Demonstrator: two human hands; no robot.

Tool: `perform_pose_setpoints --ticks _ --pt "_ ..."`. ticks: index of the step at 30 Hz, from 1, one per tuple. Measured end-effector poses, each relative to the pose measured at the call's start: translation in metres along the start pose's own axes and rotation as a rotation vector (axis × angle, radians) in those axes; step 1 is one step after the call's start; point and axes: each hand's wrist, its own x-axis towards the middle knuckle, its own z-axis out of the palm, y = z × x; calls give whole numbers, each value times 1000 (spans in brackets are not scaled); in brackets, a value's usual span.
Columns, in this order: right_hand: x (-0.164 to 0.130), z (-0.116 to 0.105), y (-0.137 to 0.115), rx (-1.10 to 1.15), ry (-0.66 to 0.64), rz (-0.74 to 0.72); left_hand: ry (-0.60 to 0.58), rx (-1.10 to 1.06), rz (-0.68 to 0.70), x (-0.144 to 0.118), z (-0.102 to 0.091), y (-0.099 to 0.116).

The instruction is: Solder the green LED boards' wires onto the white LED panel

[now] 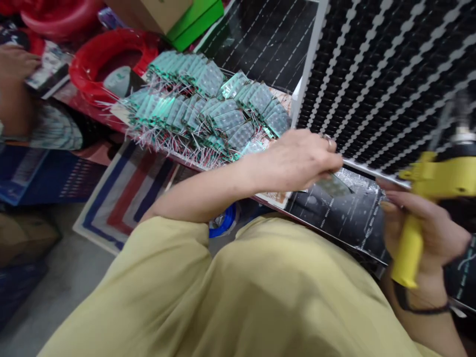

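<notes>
My left hand is closed, palm down, with its fingertips pinched on a small circuit board, which looks greenish and blurred. That board hangs just above a glossy black printed sheet on the table's near edge. My right hand is wrapped round the handle of a yellow pistol-shaped tool; its metal front end points up and away and is smeared by motion. Left of my left hand, many green circuit boards with thin white and red wires lie in overlapping rows.
A large dark panel with rows of pale dots leans at upper right. Behind the boards are a red ring-shaped item, a green box and a cardboard box. Another person's arm is at far left.
</notes>
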Motion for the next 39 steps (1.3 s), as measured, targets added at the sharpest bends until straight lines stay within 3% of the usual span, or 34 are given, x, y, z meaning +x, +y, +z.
perform_pose_setpoints --ticks 3,7,9,13,15,18,20,26,33,36,39 --pt "9 12 -7 -33 60 -264 70 -162 15 9 13 11" --pt "5 13 -7 -135 342 -179 419 -339 -150 4 26 -4" --pt "1 11 -2 -130 417 -133 502 -442 -173 -2 41 -17" --pt "-6 12 0 -52 426 -105 336 -489 -24 -6 75 -21" --pt "-8 15 -5 -42 376 -113 363 -467 10 0 84 -11" --pt "-9 18 -15 -43 260 -158 423 -466 -25 15 83 3" --pt "-9 18 -19 -36 216 -188 376 -537 -100 22 78 6" --pt "-12 16 -18 -67 306 -103 227 -990 -338 25 79 -5" --pt "-11 21 -21 -85 306 -93 371 -1273 -391 19 90 -5" --pt "-10 23 -23 -86 296 -92 367 -1420 -424 16 91 -5" --pt "-11 24 -21 -83 312 -79 340 -1430 -293 11 92 -8"
